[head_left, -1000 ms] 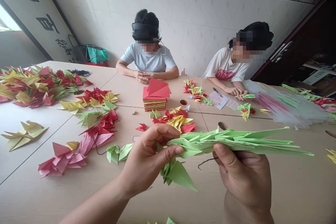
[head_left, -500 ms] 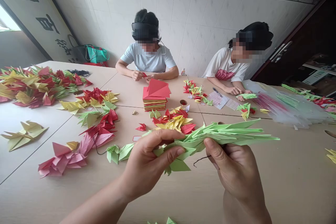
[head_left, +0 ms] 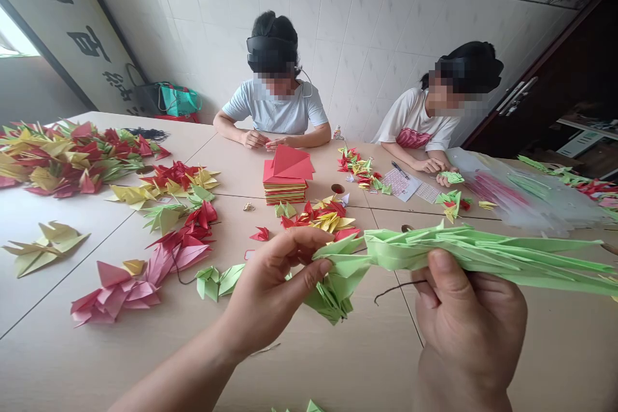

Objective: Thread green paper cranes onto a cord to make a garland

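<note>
At the bottom edge, green paper tips [head_left: 313, 406] poke into view over the pale table [head_left: 357, 360]. Just beyond, the left hand [head_left: 280, 277] pinches a light green folded piece [head_left: 345, 261] between thumb and forefinger, with a green cluster [head_left: 333, 299] hanging beneath it. The right hand [head_left: 473, 318] is clamped on a long bundle [head_left: 434, 248] of green folded paper, thumb across the front and fingers behind; the bundle is held above the table, lying nearly level, its pointed ends to the right. Its left end reaches the pinched piece, though whether the two are joined I cannot tell. A dark thread [head_left: 396, 286] trails leftward from the right hand's fingers. Past the left forearm lie pink folded pieces [head_left: 120, 296], with a green piece [head_left: 219, 282] near them and a pale yellow one [head_left: 46, 248] farther left. Beyond the hands, a red and yellow cluster [head_left: 328, 217] sits before a stack of coloured paper [head_left: 284, 190] topped with red sheets. A big mixed heap [head_left: 72, 158] fills the far left; printed sheets [head_left: 403, 181] and clear plastic bags [head_left: 526, 196] lie to the right. Across the table sit a person in light blue [head_left: 277, 109] and another in white [head_left: 415, 125], before a tiled wall [head_left: 338, 32].
</note>
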Demonstrator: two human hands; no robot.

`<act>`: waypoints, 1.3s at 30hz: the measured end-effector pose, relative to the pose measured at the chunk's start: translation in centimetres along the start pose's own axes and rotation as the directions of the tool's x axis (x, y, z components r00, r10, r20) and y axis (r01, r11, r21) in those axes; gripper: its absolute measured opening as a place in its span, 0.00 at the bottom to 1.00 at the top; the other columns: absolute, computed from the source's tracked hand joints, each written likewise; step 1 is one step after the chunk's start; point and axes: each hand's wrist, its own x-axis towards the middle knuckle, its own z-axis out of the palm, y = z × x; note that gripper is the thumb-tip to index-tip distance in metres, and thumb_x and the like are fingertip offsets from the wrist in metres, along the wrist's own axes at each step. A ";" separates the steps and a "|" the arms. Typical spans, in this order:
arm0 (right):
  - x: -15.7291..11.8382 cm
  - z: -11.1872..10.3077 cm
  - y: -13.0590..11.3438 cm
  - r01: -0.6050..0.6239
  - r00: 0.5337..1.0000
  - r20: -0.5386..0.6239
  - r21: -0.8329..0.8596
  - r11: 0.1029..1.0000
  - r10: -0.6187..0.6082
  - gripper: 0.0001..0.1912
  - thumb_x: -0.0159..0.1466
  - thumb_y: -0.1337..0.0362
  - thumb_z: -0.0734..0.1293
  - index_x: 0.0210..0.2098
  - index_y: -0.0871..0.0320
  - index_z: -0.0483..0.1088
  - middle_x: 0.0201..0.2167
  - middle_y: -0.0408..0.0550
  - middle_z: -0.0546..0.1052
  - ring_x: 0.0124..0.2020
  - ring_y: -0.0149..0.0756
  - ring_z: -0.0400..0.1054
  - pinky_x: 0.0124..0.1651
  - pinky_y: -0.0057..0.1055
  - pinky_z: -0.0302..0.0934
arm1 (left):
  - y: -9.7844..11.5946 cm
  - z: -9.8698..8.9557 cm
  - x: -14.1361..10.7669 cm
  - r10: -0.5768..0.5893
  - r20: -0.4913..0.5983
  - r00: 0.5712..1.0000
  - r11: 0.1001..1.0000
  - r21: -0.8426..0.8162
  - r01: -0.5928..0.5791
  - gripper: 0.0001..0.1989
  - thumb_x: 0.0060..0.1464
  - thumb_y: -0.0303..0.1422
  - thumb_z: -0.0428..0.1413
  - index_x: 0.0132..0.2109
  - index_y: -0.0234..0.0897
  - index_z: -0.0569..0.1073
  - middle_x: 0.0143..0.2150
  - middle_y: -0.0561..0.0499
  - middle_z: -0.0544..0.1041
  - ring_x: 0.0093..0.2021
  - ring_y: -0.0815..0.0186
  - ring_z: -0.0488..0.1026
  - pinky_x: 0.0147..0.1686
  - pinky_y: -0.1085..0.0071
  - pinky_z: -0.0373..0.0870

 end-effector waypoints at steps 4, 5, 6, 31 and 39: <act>-0.1 -0.2 -0.1 -0.002 1.000 -0.004 0.028 1.000 0.003 0.11 0.61 0.63 0.71 0.24 0.57 0.69 0.17 0.39 0.62 0.18 0.26 0.55 0.18 0.25 0.50 | 0.4 -0.2 0.2 -0.079 0.045 0.996 0.995 -0.063 0.081 0.10 0.56 0.31 0.61 0.46 0.43 0.77 0.38 0.51 0.78 0.35 0.69 0.73 0.34 0.78 0.74; -0.1 -0.2 -0.1 -0.004 1.000 0.004 0.036 0.999 0.003 0.10 0.62 0.63 0.71 0.25 0.56 0.70 0.17 0.39 0.62 0.19 0.26 0.55 0.18 0.24 0.50 | 0.4 -0.2 0.2 -0.098 0.066 0.993 0.990 -0.095 0.104 0.10 0.56 0.30 0.61 0.46 0.43 0.78 0.37 0.51 0.77 0.34 0.70 0.73 0.32 0.78 0.74; -0.1 -0.2 -0.2 -0.002 1.000 0.013 0.045 0.999 0.002 0.10 0.62 0.63 0.71 0.26 0.56 0.70 0.18 0.39 0.63 0.19 0.26 0.55 0.18 0.24 0.49 | 0.4 -0.2 0.3 -0.114 0.088 0.990 0.983 -0.135 0.125 0.10 0.56 0.30 0.61 0.46 0.42 0.78 0.37 0.51 0.77 0.33 0.70 0.73 0.31 0.79 0.74; 0.0 -0.8 0.0 -0.161 0.978 0.154 0.142 0.977 0.139 0.05 0.62 0.62 0.70 0.31 0.54 0.72 0.17 0.38 0.61 0.18 0.27 0.52 0.19 0.27 0.49 | 0.1 -0.6 0.1 0.159 0.141 0.977 0.958 0.218 -0.188 0.08 0.61 0.25 0.52 0.43 0.40 0.74 0.40 0.49 0.73 0.41 0.64 0.69 0.41 0.69 0.67; 0.0 -0.9 -0.1 -0.164 0.981 0.121 0.102 0.981 0.151 0.07 0.62 0.60 0.71 0.29 0.53 0.71 0.17 0.39 0.61 0.19 0.29 0.53 0.19 0.28 0.49 | 0.0 -0.9 0.4 -0.080 0.217 0.973 0.991 -0.090 0.102 0.09 0.57 0.34 0.59 0.44 0.36 0.75 0.38 0.46 0.75 0.36 0.63 0.71 0.32 0.70 0.67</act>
